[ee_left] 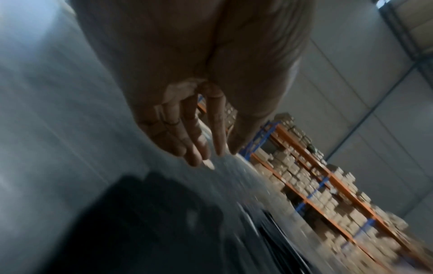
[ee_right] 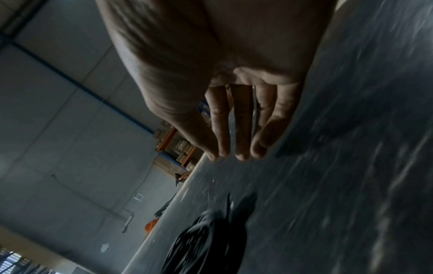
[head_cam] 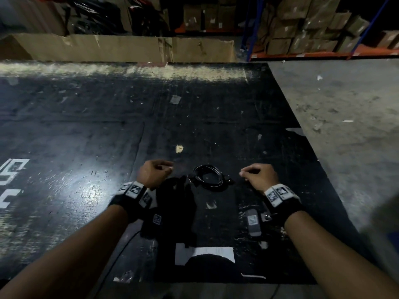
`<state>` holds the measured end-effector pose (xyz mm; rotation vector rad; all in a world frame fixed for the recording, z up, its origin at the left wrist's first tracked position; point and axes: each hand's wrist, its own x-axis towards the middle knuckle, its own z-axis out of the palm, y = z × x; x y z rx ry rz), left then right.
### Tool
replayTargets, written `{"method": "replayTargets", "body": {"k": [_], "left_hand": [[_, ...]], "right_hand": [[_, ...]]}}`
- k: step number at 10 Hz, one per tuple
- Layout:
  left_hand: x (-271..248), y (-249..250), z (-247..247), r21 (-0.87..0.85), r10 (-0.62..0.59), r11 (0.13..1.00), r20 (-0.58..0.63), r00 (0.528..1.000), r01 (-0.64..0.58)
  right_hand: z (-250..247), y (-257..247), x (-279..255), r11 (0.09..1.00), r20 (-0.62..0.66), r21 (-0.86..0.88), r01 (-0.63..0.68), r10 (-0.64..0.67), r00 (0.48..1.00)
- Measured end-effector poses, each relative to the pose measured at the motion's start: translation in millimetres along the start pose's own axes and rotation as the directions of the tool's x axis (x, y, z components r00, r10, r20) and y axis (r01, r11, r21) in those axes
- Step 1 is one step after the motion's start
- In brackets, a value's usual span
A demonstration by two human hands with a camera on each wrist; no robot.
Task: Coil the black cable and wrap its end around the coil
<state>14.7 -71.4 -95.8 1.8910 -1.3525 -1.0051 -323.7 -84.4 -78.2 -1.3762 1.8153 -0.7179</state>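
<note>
Coiled cable on the counter, both hands off it.

The cable (head_cam: 208, 177) lies coiled flat on the black counter (head_cam: 194, 117). The left hand (head_cam: 153, 173) hangs just left of the cable, the right hand (head_cam: 260, 176) just right; each grip is loosely curled and empty.

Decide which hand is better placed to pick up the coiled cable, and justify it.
Roughly even: the coiled black cable lies between both empty hands. The right hand edges it, with bare table between; a dark glove-like object sits by the left hand.
</note>
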Motion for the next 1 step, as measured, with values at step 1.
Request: {"method": "replayTargets", "body": {"k": [1], "left_hand": [[-19.3,-7.3,-53.8,-0.077,0.007,0.997,-0.1,0.995,-0.015]], "right_hand": [[-49.2,33.1,-13.0,0.995,-0.078,-0.043,0.092,-0.095,0.992]]}}
